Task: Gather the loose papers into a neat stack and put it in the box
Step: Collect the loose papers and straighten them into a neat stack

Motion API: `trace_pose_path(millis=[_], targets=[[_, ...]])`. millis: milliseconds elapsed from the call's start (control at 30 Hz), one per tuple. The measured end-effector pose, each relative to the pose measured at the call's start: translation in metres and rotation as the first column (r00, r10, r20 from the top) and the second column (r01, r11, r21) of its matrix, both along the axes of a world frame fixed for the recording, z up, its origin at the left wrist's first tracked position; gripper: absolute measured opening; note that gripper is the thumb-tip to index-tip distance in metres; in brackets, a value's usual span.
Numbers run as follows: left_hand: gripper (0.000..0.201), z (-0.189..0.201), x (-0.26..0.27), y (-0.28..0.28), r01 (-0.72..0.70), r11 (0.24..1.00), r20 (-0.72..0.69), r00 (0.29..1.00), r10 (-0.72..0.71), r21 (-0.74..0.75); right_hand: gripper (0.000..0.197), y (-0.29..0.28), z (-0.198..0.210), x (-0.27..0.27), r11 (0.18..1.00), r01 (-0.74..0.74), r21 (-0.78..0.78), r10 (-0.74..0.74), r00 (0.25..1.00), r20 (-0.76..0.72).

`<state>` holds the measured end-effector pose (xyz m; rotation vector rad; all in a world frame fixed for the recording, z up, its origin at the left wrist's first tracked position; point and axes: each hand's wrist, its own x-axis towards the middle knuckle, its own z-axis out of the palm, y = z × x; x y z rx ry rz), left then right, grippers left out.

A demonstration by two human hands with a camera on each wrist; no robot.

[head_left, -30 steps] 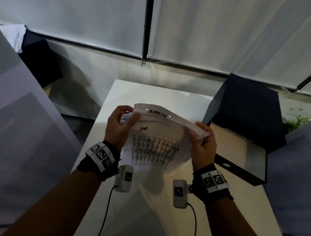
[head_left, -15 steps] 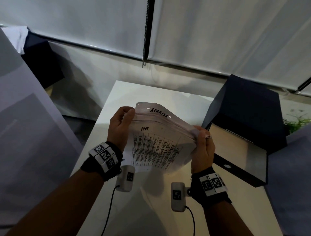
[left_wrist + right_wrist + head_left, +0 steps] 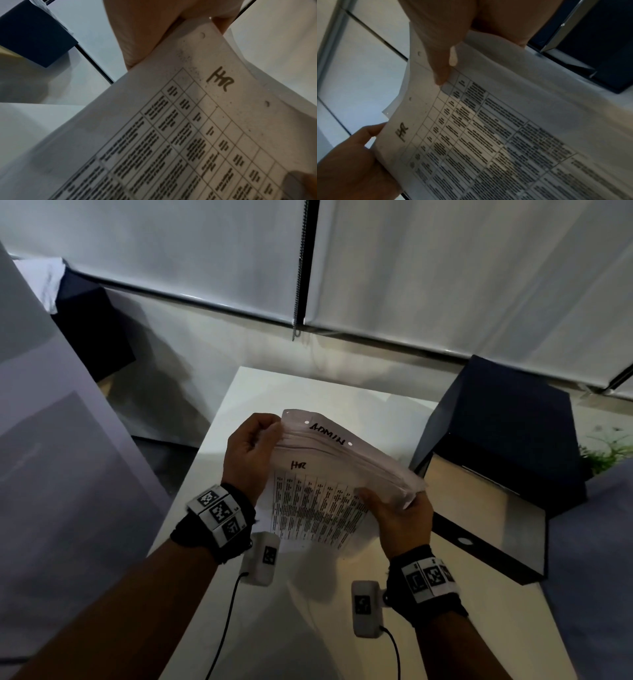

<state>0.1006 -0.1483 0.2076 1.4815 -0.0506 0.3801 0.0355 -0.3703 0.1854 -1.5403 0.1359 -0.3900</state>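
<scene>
Nearest the person, both hands hold the stack of papers (image 3: 329, 487) up off the white table (image 3: 291, 611), tilted so the printed sheet marked "HR" faces back toward them. The left hand (image 3: 248, 455) grips the stack's upper left corner, thumb on the near face and fingers curled round behind, as the left wrist view confirms. The right hand (image 3: 399, 513) clamps the right edge, its thumb pressed flat on the printed table and its fingers wrapped under the sheets. The top edges fan apart a little, with a rear sheet lettered in marker standing proud of the rest, so the stack is gathered but not yet square. This looks like the squaring step: all the papers seem to be in hand, none lying loose on the table that can be seen. Just beyond the right hand sits the dark box (image 3: 486, 508), its lid (image 3: 507, 419) raised and its pale interior open. The next move probably calls for evening up the edges, then swinging the stack to the right and lowering it flat into the box, keeping both grips firm so no sheet slides out.
</scene>
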Motion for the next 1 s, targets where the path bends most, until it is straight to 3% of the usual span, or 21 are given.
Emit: trace_pose_path(millis=[167, 267, 400, 500, 600, 667, 700, 733, 800, 833, 900, 1000], targets=[[0.012, 0.012, 0.001, -0.002, 0.003, 1.000, -0.045, 0.999, -0.004, -0.012, 0.036, 0.001, 0.001, 0.007, 0.999, -0.022, 0.044, 0.023, 0.999, -0.027], [0.018, 0.012, 0.003, -0.001, -0.041, 0.999, -0.052, 0.998, 0.039, -0.024, 0.045, 0.001, -0.001, 0.011, 0.997, -0.083, -0.003, 0.083, 0.996, -0.037], [0.026, 0.008, 0.007, 0.002, -0.059, 0.973, -0.067, 0.997, 0.045, -0.222, 0.043, 0.001, -0.001, 0.013, 0.996, -0.087, -0.028, 0.086, 0.996, -0.030], [0.021, 0.001, 0.010, 0.011, 0.043, 0.942, -0.094, 0.992, -0.079, -0.333, 0.028, -0.001, -0.002, 0.014, 0.997, -0.078, -0.012, 0.078, 0.995, -0.056], [0.067, -0.010, 0.007, 0.028, 0.334, 0.896, -0.086, 0.924, -0.373, -0.293, 0.026, -0.007, -0.002, 0.017, 0.999, -0.034, -0.012, 0.033, 0.997, -0.074], [0.102, -0.025, 0.001, 0.037, 0.484, 0.864, -0.225, 0.834, -0.503, -0.138, 0.025, -0.010, 0.000, 0.019, 1.000, -0.019, 0.001, 0.019, 0.996, -0.089], [0.102, -0.031, -0.002, 0.037, 0.529, 0.848, -0.293, 0.806, -0.514, -0.033, 0.025, -0.010, 0.001, 0.021, 1.000, -0.021, 0.006, 0.022, 0.995, -0.098], [0.087, -0.038, -0.005, 0.035, 0.528, 0.846, -0.338, 0.812, -0.476, 0.076, 0.025, -0.010, 0.004, 0.021, 1.000, -0.029, 0.005, 0.030, 0.994, -0.103], [0.037, -0.040, -0.007, 0.027, 0.369, 0.901, -0.330, 0.900, -0.285, 0.229, 0.025, -0.008, 0.009, 0.021, 0.999, -0.045, 0.001, 0.045, 0.995, -0.093], [0.021, -0.038, -0.008, 0.023, 0.280, 0.927, -0.297, 0.933, -0.201, 0.250, 0.026, -0.008, 0.011, 0.020, 0.999, -0.052, -0.010, 0.051, 0.996, -0.078], [0.014, -0.034, -0.013, 0.019, 0.216, 0.955, -0.219, 0.961, -0.171, 0.202, 0.026, -0.009, 0.015, 0.015, 0.998, -0.051, -0.023, 0.050, 0.998, -0.045], [0.023, -0.035, -0.023, 0.018, 0.279, 0.949, -0.232, 0.942, -0.242, 0.147, 0.023, -0.008, 0.015, 0.008, 1.000, -0.021, 0.019, 0.021, 1.000, -0.015]])
